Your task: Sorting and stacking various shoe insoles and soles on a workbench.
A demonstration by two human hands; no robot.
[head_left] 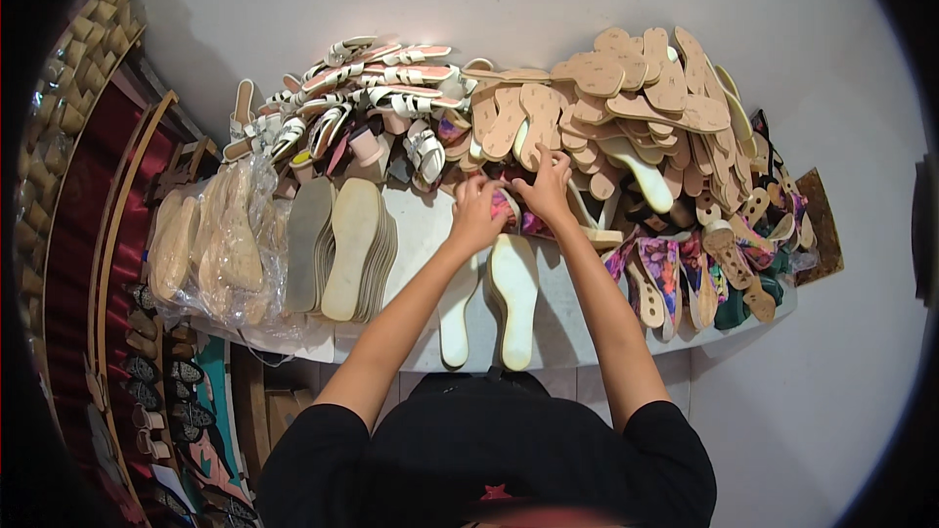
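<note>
My left hand (pixel 477 212) reaches into the heap at the back middle of the table. Its fingers are bent but apart, and beside its thumb lies a floral fabric shoe piece (pixel 505 207). Close by on the right, my right hand (pixel 545 186) has its fingers spread, the tips touching the lower end of a tan insole (pixel 536 117). Another floral piece (pixel 534 224) shows under that wrist. What lies directly beneath both palms is hidden. Nearer me, below my hands, two pale sole-shaped pieces (pixel 514 284) lie with their narrow ends at the table's front edge.
White strappy sandals (pixel 406 73) are heaped at the back left. Tan insoles (pixel 675 88) pile up at the back right, above floral uppers (pixel 660 274). Stacked soles (pixel 352 244) and plastic-bagged soles (pixel 230 235) stand left. Shelves of shoes (pixel 147 372) line the far left.
</note>
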